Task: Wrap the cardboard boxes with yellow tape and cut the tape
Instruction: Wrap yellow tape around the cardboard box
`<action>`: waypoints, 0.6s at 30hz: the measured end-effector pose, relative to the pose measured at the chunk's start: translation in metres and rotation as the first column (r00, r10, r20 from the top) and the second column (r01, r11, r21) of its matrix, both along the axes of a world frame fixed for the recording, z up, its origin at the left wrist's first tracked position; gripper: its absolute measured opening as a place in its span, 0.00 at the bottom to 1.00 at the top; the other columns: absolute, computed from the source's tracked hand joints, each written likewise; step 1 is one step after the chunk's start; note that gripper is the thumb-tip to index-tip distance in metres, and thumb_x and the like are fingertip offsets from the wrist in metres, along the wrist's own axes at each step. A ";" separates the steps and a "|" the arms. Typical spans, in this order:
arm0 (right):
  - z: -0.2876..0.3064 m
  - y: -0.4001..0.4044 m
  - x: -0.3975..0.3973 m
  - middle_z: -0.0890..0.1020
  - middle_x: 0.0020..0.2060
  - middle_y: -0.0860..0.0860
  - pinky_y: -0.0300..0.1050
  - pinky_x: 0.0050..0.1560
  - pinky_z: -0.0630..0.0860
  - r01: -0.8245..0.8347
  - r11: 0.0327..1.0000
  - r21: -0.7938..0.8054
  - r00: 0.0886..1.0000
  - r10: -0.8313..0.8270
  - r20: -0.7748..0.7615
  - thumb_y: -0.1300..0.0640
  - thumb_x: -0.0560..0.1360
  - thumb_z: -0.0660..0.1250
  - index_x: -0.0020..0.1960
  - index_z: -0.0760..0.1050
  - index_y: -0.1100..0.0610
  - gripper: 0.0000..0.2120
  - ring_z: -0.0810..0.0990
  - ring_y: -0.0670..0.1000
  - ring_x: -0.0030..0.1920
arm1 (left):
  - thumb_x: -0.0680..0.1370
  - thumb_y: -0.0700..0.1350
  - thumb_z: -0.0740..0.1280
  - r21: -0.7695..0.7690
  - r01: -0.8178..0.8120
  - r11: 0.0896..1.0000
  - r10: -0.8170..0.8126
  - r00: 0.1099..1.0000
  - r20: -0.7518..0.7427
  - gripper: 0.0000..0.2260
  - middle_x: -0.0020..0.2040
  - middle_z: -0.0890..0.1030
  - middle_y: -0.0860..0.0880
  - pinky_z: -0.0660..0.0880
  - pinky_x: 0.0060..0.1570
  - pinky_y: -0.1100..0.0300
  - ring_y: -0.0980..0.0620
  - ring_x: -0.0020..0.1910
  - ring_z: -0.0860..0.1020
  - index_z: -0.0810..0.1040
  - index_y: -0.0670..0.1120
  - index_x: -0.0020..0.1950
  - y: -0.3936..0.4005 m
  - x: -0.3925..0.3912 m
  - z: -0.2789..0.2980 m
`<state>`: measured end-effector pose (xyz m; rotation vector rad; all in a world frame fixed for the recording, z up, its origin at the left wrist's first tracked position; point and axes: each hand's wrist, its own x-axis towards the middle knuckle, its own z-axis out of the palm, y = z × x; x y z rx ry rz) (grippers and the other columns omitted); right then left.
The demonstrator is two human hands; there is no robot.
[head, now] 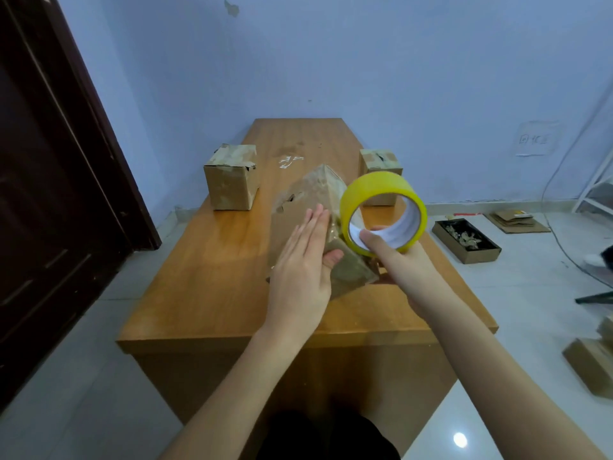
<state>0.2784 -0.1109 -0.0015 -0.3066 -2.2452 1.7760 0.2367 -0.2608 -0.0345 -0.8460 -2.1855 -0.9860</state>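
A: What do we have in front of us?

B: A worn cardboard box (311,207), brown and scuffed, tipped up on one corner near the middle of the bench (212,260). Its faces look glossy, and there is a torn patch on the left face.

A: And the tape?

B: A wide roll of yellow tape (381,200), a smooth ring with a white inner core, held just right of the tilted box and touching it.

A: What else sits on the bench?

B: Two more cardboard cubes at the far end: the left box (231,177) with frayed edges, and the right box (379,161), partly hidden behind the roll. The bench itself is orange-brown wood, long and shiny, with a small crumpled scrap of clear film (289,161) near the far end.

A: And the room around us?

B: A pale blue wall (331,61), a dark door (49,177) on the left, and a light tiled floor (530,293). On the floor to the right lies a shallow open tray (466,240) of scraps and some flattened cardboard (514,220).

A: How do our hands sit?

B: Our left hand (302,270) lies flat against the box's near face, fingers straight and together, thumb on the lower edge. Our right hand (401,263) has its grip closed on the roll, thumb hooked through the core.
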 end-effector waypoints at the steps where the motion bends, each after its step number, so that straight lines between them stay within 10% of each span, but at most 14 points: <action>1: 0.005 -0.001 0.000 0.85 0.46 0.53 0.59 0.51 0.80 -0.027 0.999 -0.022 1.000 0.026 -0.011 0.43 0.74 0.67 0.48 0.78 0.46 0.08 0.83 0.52 0.48 | 0.80 0.51 0.56 0.044 0.008 0.999 -0.010 0.999 0.047 0.24 0.73 0.62 0.54 0.60 0.71 0.56 0.58 0.74 0.57 0.60 0.45 0.75 0.001 0.000 -0.003; 18: 0.037 0.006 -0.011 0.72 0.47 0.56 0.52 0.41 0.83 -0.168 0.971 0.171 0.981 0.146 0.131 0.63 0.80 0.58 0.57 0.66 0.59 0.07 0.77 0.53 0.44 | 0.78 0.54 0.58 0.515 0.026 0.857 -0.251 0.893 0.374 0.22 0.74 0.62 0.55 0.69 0.67 0.47 0.56 0.73 0.61 0.56 0.67 0.69 -0.010 0.012 -0.022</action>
